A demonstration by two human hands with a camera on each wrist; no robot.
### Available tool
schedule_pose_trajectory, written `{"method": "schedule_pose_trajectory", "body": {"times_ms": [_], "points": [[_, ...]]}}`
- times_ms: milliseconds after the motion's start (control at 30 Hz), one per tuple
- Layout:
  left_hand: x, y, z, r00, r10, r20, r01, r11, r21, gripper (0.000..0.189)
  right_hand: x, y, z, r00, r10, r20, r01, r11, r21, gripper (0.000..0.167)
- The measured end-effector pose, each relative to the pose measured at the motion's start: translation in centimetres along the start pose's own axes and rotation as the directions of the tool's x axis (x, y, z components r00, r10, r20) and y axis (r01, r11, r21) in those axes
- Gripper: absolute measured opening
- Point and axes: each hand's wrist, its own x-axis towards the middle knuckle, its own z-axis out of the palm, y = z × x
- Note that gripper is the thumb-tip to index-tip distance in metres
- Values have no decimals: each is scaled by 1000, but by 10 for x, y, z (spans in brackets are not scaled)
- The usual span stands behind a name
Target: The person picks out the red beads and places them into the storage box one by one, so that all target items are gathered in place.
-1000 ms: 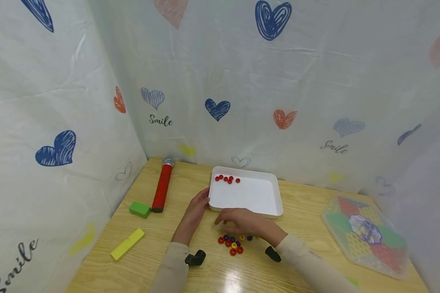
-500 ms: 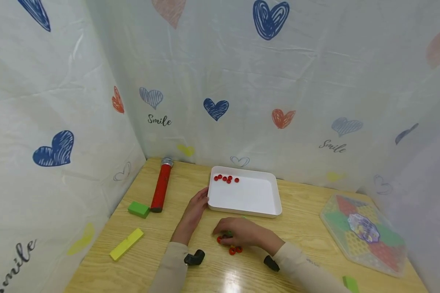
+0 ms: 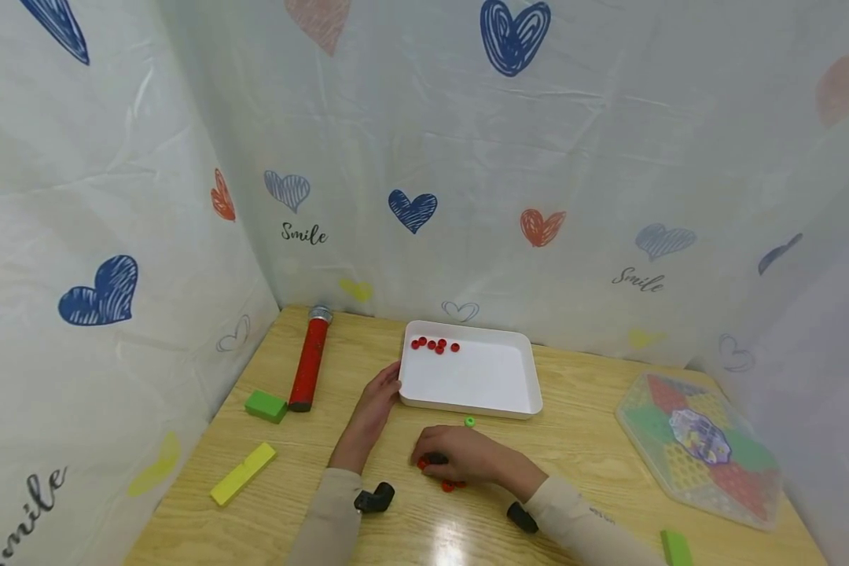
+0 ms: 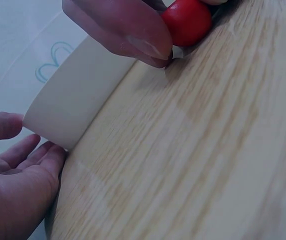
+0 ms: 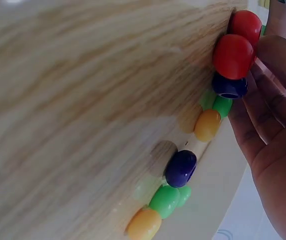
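A white tray [image 3: 470,377] with several red beads [image 3: 431,344] inside lies at the table's back. My left hand [image 3: 373,409] holds its near left corner; in the left wrist view the thumb touches the rim and the fingers are low at the side wall [image 4: 78,95]. My right hand [image 3: 467,454] curls over loose beads in front of the tray, its fingertips pinching a red bead [image 4: 188,22]. Beneath and beyond that hand, the right wrist view shows another red bead [image 5: 245,25], dark blue beads [image 5: 181,168], green beads [image 5: 164,201] and yellow beads [image 5: 208,125]. In the head view the hand covers most of them.
A green bead [image 3: 470,422] lies close to the tray's front. At left are a red tube [image 3: 310,362] with a silver end, a green block [image 3: 265,406] and a yellow block [image 3: 244,473]. A clear multicoloured box [image 3: 700,448] and another green block [image 3: 675,548] lie at right.
My right hand has moved down from beside the tray's front edge onto the loose beads and covers them. The left hand stays at the tray. The head view has shifted slightly.
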Motion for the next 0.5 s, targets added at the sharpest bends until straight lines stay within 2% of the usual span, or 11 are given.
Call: {"method": "schedule_pose_trajectory", "body": {"times_ms": [500], "points": [[-2, 3, 1, 1000, -8, 1, 8, 1000, 0, 48, -2, -4, 2, 999, 0, -34, 1, 999, 37, 16]]}}
